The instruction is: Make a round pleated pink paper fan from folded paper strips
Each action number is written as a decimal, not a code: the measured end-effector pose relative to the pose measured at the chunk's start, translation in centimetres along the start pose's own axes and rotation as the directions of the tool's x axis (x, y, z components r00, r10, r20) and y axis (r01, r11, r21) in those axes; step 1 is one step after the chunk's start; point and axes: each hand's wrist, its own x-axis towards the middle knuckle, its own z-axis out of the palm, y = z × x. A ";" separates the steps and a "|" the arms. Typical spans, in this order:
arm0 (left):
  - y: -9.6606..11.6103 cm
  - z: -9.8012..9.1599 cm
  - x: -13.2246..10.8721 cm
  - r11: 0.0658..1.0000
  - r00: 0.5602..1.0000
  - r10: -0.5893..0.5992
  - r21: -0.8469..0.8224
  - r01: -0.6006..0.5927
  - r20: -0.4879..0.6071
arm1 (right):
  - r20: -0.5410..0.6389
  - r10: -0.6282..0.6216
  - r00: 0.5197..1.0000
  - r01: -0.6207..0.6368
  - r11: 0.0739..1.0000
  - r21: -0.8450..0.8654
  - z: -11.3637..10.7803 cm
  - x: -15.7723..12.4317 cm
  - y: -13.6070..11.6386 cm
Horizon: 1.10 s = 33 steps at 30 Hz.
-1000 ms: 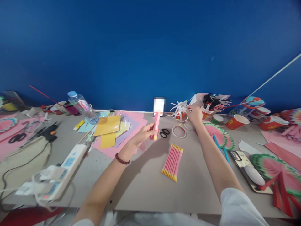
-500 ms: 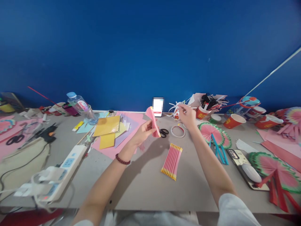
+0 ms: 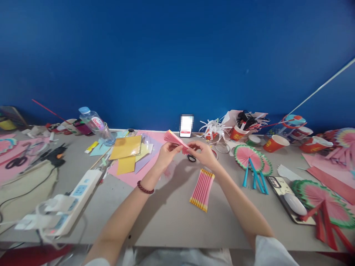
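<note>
Pinching one pleated paper (image 3: 172,137), two hands (image 3: 166,155) (image 3: 204,153), one bracelet (image 3: 145,188)

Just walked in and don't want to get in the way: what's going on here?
A person's left hand and right hand hold a pleated pink paper above the table. A second pleated piece, with yellow ends, lies nearer the person. Pink-and-green fans lie to the right, and a phone stands by the blue wall.
</note>
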 end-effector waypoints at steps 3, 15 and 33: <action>-0.1 -0.1 0.1 0.999 1.000 -0.007 -0.044 0.006 -0.013 | -0.096 -0.117 0.988 0.104 0.986 -0.128 -0.3 0.1 0.0; -0.3 0.9 -0.4 0.996 0.995 0.002 -0.087 -0.011 -0.102 | -0.205 -0.326 0.923 0.171 0.825 -0.538 0.3 -0.7 -1.1; -0.6 2.2 -1.5 0.997 0.993 -0.050 -0.060 0.044 -0.105 | -0.162 0.111 0.981 -0.117 0.993 -0.029 0.8 -0.7 -1.1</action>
